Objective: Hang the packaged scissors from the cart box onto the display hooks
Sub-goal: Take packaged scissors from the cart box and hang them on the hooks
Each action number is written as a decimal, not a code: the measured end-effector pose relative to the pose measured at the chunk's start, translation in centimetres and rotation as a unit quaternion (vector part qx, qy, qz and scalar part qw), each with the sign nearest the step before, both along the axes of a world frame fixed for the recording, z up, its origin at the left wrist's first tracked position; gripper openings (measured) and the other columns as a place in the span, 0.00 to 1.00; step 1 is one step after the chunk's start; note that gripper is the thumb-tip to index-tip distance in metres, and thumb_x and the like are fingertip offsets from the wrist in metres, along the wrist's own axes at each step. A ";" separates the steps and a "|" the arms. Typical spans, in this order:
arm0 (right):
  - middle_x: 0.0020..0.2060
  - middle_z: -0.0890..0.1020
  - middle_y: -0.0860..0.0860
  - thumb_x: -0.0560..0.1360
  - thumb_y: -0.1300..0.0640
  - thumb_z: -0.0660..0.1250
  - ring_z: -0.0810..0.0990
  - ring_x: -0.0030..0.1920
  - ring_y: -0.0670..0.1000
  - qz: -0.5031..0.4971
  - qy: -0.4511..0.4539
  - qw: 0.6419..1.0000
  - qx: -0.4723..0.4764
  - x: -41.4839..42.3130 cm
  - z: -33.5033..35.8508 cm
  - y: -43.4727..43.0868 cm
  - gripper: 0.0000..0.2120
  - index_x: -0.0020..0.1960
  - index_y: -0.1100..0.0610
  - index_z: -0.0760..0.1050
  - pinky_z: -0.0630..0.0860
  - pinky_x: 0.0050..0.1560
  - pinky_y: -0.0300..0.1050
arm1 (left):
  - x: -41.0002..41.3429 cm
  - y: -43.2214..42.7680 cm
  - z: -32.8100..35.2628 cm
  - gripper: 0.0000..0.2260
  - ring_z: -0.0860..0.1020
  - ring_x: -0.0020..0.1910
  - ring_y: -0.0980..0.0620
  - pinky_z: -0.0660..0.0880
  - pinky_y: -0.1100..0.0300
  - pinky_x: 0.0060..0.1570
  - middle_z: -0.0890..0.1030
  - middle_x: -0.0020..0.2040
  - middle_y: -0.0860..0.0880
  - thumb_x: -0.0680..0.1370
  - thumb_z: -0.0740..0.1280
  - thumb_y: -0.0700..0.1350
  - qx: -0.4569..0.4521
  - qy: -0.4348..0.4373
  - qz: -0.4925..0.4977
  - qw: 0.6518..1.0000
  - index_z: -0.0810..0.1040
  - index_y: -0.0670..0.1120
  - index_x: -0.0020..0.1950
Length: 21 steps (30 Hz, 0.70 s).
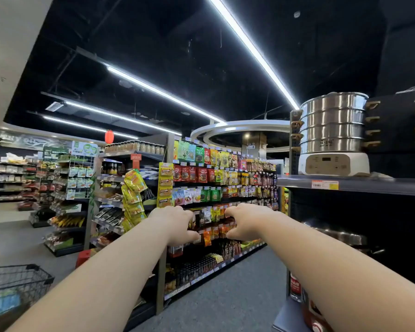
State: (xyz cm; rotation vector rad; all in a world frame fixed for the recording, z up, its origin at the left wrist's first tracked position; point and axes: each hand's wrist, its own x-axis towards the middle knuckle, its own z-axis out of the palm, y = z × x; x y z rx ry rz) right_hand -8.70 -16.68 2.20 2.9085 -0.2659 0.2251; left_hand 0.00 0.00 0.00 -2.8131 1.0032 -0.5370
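Both arms are stretched forward in a shop aisle. The left hand [175, 226] and the right hand [244, 221] are held near each other with the palms turned inward. The fingers are loosely bent and the thumbs are kept apart from them. Nothing is grasped by either hand.

The packaged scissors are not seen anywhere in the view, so their long axis cannot be told. Only the wire cart [17, 281] is seen, low at 8 o'clock from the hands and well apart from them. Something blue and white lies inside it, but it is too blurred to be called the box with certainty. It is judged that the scissors are in there and that the left hand is the nearer one, so a turn down and to the left would be needed first. The display hooks for scissors are not made out either. The dark shelf [345, 185] at 3 o'clock carries kitchen goods and may be the side to be filled.

As for writing, an orange price label [324, 185] is fixed on that shelf edge, but its print is too small to be read. A small mark is printed on the steel steamer [333, 123] at 1 o'clock and is not legible. On the hanging snack packets [201, 173] at 12 o'clock no brand can be read.
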 end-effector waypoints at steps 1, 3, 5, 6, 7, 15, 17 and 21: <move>0.72 0.64 0.52 0.76 0.44 0.61 0.66 0.70 0.57 0.004 0.000 1.000 0.008 0.3 -0.2 -0.1 0.31 0.75 0.50 0.55 0.70 0.65 0.57 | 0.1 0.0 -0.1 0.29 0.72 0.63 0.45 0.75 0.49 0.56 0.71 0.67 0.47 0.76 0.55 0.65 0.004 0.001 0.007 1.000 0.63 0.50 0.72; 0.72 0.65 0.52 0.76 0.44 0.62 0.66 0.70 0.57 0.014 0.003 1.000 0.017 1.4 -0.6 -0.5 0.32 0.74 0.52 0.55 0.70 0.65 0.57 | 0.8 -0.2 -0.6 0.29 0.72 0.63 0.45 0.75 0.49 0.56 0.71 0.67 0.47 0.76 0.55 0.65 0.012 0.002 0.024 1.000 0.64 0.50 0.71; 0.72 0.65 0.53 0.76 0.43 0.62 0.66 0.70 0.57 0.028 0.013 0.999 0.026 2.7 -1.0 -0.8 0.32 0.74 0.52 0.56 0.69 0.66 0.57 | 1.4 -0.2 -0.9 0.29 0.71 0.64 0.45 0.74 0.48 0.57 0.70 0.68 0.47 0.76 0.55 0.65 0.011 0.007 0.043 0.999 0.63 0.50 0.71; 0.72 0.64 0.53 0.76 0.43 0.61 0.65 0.70 0.57 0.036 0.017 0.999 0.028 3.2 -1.3 -0.9 0.32 0.75 0.52 0.55 0.68 0.67 0.57 | 1.7 -0.3 -1.1 0.29 0.71 0.65 0.45 0.74 0.48 0.57 0.69 0.69 0.47 0.76 0.56 0.65 0.012 0.012 0.051 0.999 0.63 0.50 0.72; 0.73 0.63 0.53 0.76 0.43 0.61 0.64 0.71 0.57 0.045 0.020 0.998 0.029 4.0 -1.7 -1.1 0.32 0.75 0.52 0.54 0.67 0.68 0.57 | 2.2 -0.3 -1.4 0.29 0.70 0.66 0.45 0.73 0.48 0.58 0.69 0.70 0.47 0.76 0.56 0.65 0.013 0.014 0.060 0.998 0.62 0.50 0.72; 0.72 0.64 0.53 0.76 0.42 0.61 0.65 0.70 0.57 0.112 0.048 0.992 0.042 9.2 -5.4 -1.7 0.32 0.74 0.52 0.56 0.68 0.67 0.56 | 5.3 0.8 -5.2 0.30 0.70 0.67 0.44 0.73 0.46 0.60 0.69 0.70 0.47 0.76 0.56 0.65 0.020 0.047 0.135 0.989 0.62 0.51 0.73; 0.72 0.64 0.53 0.76 0.42 0.61 0.65 0.70 0.57 0.128 0.056 0.989 0.047 10.7 -6.4 -1.3 0.32 0.75 0.51 0.55 0.68 0.66 0.56 | 6.1 1.4 -6.5 0.29 0.70 0.66 0.45 0.73 0.47 0.59 0.70 0.69 0.47 0.76 0.56 0.65 0.029 0.065 0.156 0.985 0.63 0.51 0.72; 0.72 0.64 0.54 0.76 0.43 0.61 0.66 0.69 0.57 0.159 0.073 0.983 0.060 14.6 -8.4 0.3 0.31 0.74 0.52 0.56 0.69 0.65 0.54 | 8.3 3.4 -8.7 0.30 0.70 0.66 0.45 0.72 0.49 0.57 0.69 0.69 0.47 0.75 0.57 0.66 0.030 0.087 0.191 0.977 0.63 0.51 0.72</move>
